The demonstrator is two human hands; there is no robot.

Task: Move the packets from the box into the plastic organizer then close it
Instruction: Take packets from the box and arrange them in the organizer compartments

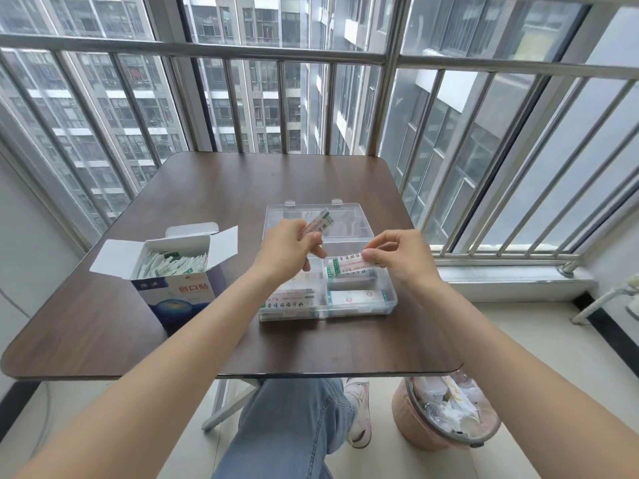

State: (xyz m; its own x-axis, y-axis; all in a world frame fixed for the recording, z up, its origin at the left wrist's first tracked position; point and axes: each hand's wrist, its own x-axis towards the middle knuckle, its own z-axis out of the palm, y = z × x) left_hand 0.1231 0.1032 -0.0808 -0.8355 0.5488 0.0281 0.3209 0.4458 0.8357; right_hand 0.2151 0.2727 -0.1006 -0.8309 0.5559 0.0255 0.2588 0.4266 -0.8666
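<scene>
Left hand (288, 248), right hand (397, 252) — pinching (both raised).

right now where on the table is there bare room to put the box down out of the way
The table is bare along the far edge, behind the box and the organizer. The near strip in front of both is bare too, under the forearms. It is crowded in the middle, where the left hand and right hand hold packets over the organizer.

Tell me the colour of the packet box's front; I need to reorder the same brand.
Blue, with a white upper band and red lettering on the box, seen in the head view.
</scene>
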